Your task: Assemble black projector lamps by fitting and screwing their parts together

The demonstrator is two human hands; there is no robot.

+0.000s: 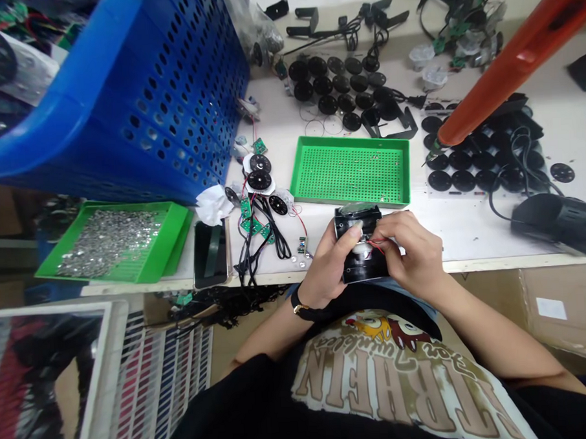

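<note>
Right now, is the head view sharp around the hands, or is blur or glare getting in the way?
Head view: light is even, no harsh glare; the left hand, right hand and black housing they hold look fairly sharp. Wide-angle distortion stretches the blue perforated crate at upper left, and the black object at far right looks soft.

Most of the black housing [358, 271] hidden behind both hands [410, 243]

Perforated crate [137, 103] left of a mesh tray [352, 170] (discs [333, 85] beyond it)
</note>
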